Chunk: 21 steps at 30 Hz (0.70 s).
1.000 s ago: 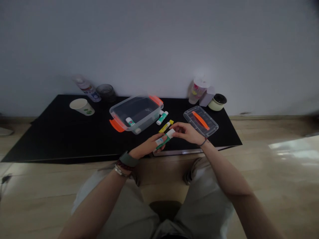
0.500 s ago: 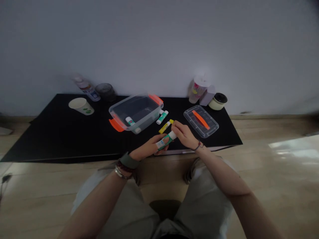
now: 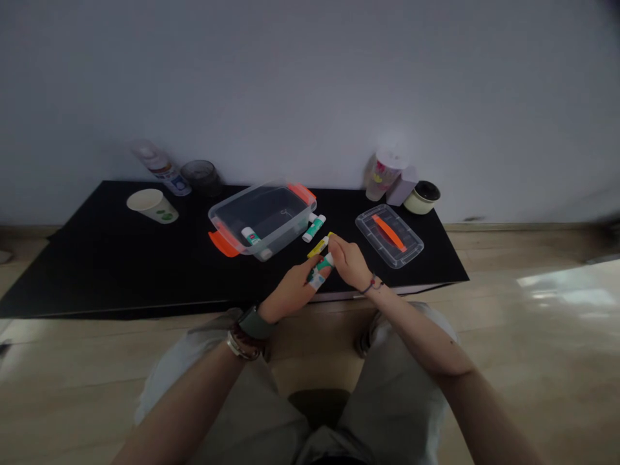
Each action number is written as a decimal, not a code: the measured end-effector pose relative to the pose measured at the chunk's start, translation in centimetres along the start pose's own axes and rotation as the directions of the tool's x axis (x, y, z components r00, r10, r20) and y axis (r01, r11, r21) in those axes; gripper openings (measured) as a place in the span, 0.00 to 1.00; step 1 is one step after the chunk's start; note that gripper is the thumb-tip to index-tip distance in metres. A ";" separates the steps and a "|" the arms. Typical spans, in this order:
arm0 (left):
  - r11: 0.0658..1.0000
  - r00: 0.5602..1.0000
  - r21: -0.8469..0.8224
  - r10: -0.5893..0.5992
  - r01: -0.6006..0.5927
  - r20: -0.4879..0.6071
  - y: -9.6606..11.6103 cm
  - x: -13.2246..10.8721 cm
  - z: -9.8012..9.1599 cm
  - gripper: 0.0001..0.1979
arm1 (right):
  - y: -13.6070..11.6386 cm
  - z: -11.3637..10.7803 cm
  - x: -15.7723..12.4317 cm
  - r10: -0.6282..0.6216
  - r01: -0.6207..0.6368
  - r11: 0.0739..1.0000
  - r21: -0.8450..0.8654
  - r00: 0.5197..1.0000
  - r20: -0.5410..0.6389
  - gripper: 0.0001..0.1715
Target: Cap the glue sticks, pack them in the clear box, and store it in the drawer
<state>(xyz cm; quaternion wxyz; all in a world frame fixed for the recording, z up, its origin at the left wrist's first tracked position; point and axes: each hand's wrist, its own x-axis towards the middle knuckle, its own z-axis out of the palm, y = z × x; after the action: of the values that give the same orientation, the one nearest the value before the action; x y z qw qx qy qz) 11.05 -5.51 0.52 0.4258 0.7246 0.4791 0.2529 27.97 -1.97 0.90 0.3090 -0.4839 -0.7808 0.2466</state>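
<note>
Just below frame centre, my left grip (image 3: 296,285) clamped on a glue stick (image 3: 321,267), right grip (image 3: 349,263) at its end, hold unclear

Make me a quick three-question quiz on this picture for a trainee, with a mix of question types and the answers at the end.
1. True or false: the clear lid lies on the table, apart from the box.

2. Multiple choice: what is the person's left hand gripping?
A) a yellow tube
B) a green-and-white tube
C) the lid

3. Fill in the blank: seen from the head camera, the paper cup is to the ____ of the box.

Key: 1. True. 2. B. 3. left.
</note>
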 end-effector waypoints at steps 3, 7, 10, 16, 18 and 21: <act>0.961 0.997 0.272 -0.045 0.059 -0.060 0.2 0.1 0.3 0.18 | 0.0 0.7 0.2 0.148 -0.147 0.983 -0.108 0.989 0.003 0.15; 0.940 0.996 0.332 -0.070 0.082 -0.049 0.1 0.3 0.1 0.18 | 0.0 1.1 0.0 0.264 -0.262 0.959 -0.109 0.965 -0.001 0.16; 0.994 0.991 0.012 -0.112 0.112 0.066 -0.1 0.3 -0.4 0.20 | -0.2 0.3 -0.4 0.149 -0.152 0.987 0.057 0.987 0.054 0.19; 0.756 0.894 -0.575 -0.032 0.314 0.447 0.2 -0.3 -0.8 0.25 | -1.2 -1.8 -0.9 -0.130 0.120 0.988 0.096 0.986 0.102 0.22; 0.802 0.921 -0.536 -0.046 0.265 0.386 0.0 -0.2 -0.6 0.25 | -1.2 -1.6 -0.8 -0.077 0.074 0.997 0.039 0.992 0.095 0.21; 0.969 0.976 -0.218 -0.070 0.116 0.207 -0.4 0.1 -0.3 0.22 | -0.6 -0.3 -0.5 0.090 -0.087 0.995 -0.049 0.995 0.049 0.19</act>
<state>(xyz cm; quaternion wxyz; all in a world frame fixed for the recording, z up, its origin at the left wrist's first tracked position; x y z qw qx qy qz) 10.65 -5.24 0.34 0.5634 0.6689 0.4357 0.2130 27.95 -2.64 1.39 0.2661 -0.5186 -0.7718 0.2540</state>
